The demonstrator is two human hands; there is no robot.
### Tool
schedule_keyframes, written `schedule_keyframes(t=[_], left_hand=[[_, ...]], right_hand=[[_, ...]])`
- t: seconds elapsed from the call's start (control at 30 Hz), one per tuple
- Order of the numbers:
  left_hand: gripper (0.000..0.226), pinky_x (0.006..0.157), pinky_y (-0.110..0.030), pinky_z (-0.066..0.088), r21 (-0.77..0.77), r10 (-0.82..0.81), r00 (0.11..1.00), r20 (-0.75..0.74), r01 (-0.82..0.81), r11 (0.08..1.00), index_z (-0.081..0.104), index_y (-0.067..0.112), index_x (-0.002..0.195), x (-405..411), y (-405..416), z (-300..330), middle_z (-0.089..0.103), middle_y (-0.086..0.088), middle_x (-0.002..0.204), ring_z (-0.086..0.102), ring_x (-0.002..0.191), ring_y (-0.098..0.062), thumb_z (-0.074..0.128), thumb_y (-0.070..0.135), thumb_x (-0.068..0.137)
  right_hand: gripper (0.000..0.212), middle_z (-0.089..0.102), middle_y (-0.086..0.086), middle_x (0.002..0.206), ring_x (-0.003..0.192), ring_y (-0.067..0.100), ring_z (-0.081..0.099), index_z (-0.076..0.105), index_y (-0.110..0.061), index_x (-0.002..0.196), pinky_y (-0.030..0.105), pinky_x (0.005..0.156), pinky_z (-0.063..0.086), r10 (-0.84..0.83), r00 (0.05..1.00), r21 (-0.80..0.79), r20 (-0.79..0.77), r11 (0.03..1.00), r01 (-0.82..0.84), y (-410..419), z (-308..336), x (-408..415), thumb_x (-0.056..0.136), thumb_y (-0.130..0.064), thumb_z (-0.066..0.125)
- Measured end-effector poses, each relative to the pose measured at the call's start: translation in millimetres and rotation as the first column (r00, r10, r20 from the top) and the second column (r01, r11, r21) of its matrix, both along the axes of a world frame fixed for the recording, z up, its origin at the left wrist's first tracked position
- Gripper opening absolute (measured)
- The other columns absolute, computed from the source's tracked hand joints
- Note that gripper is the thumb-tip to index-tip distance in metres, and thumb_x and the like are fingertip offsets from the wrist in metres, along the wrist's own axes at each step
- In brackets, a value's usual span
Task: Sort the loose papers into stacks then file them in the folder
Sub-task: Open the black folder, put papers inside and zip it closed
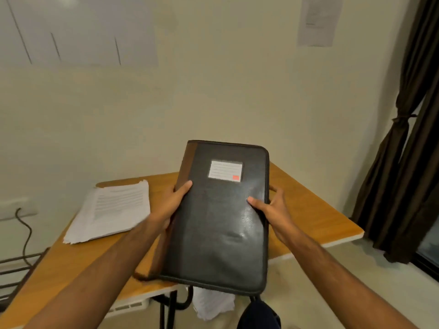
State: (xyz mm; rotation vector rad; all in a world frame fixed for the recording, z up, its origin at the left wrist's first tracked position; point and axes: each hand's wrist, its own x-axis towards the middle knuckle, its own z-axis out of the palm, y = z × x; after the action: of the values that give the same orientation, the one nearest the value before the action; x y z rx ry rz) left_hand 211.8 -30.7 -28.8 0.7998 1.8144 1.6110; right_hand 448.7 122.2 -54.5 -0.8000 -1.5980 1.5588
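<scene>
Wooden table [308, 210] by a cream wall [213, 91] — dark curtain [408, 138], wall-pinned sheet [318, 20].

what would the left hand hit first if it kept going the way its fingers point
The left hand grips the folder and points up-right, so it would slide along the cover toward the label, then probably the wall; depth is unclear.

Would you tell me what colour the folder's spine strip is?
Brown, beside the black cover of the folder; head view.
</scene>
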Motion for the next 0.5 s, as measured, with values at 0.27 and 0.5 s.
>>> schedule_keyframes(t=[0.27, 0.5], left_hand=[[0.075, 0.083, -0.040, 0.054, -0.170, 0.086, 0.739, -0.668, -0.263, 0.950, 0.071, 0.023, 0.085, -64.5, -16.4, 103.5, 0.071, 0.005, 0.086, 0.068, 0.081, -0.018, 0.037, 0.089, 0.079], [0.072, 0.085, -0.039, 0.056, -0.334, -0.263, 0.739, -0.621, 0.055, 0.941, 0.077, 0.014, 0.086, -85.7, -28.4, 100.9, 0.076, 0.002, 0.085, 0.073, 0.082, -0.016, 0.051, 0.081, 0.078]], right_hand=[[0.044, 0.074, 0.012, 0.117, 0.100, 0.030, 0.073, 0.060, -0.013, 0.131, 0.047, 0.083, 0.061, 0.276, 0.923, -0.105, -0.268, 0.944, -0.313, -11.6, 38.7, -31.9, 0.093, -0.036, 0.065], [0.037, 0.072, 0.010, 0.116, 0.090, 0.026, 0.071, 0.060, -0.025, 0.135, 0.036, 0.072, 0.061, 0.419, 0.897, 0.110, -0.142, 0.907, -0.407, 11.9, 95.3, -23.3, 0.106, -0.041, 0.044]])
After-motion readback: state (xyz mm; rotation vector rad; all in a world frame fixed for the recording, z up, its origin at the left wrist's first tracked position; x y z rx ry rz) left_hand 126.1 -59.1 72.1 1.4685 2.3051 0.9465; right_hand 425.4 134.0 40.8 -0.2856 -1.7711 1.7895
